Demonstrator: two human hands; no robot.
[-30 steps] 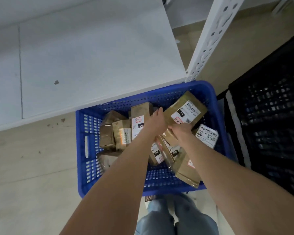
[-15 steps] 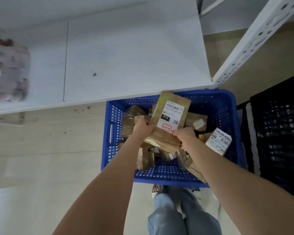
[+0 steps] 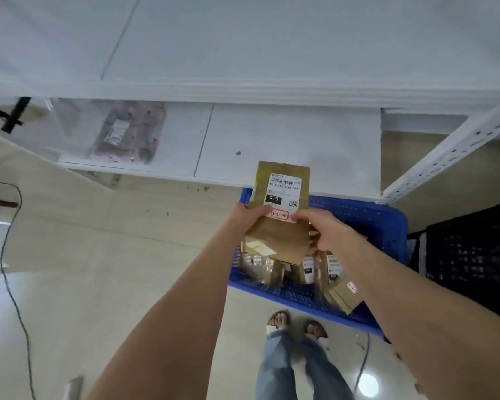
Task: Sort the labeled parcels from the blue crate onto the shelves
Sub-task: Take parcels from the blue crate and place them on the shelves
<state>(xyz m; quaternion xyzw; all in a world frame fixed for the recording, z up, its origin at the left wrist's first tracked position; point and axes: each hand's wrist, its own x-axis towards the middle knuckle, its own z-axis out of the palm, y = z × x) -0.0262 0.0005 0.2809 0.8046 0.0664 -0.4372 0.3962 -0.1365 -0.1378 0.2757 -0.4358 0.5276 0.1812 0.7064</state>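
— Where's the white-labelled flat brown paper parcel (image 3: 280, 194)?
— Centre frame, above the blue plastic crate (image 3: 387, 226). My left hand (image 3: 250, 216) and right hand (image 3: 319, 229) pinch it, fingers clamped on its sides.

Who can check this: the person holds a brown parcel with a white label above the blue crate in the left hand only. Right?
Not the left hand only. The head view shows the left hand and the right hand both gripping the brown parcel by its sides. The rest stands: it has a white label and is above the blue crate.
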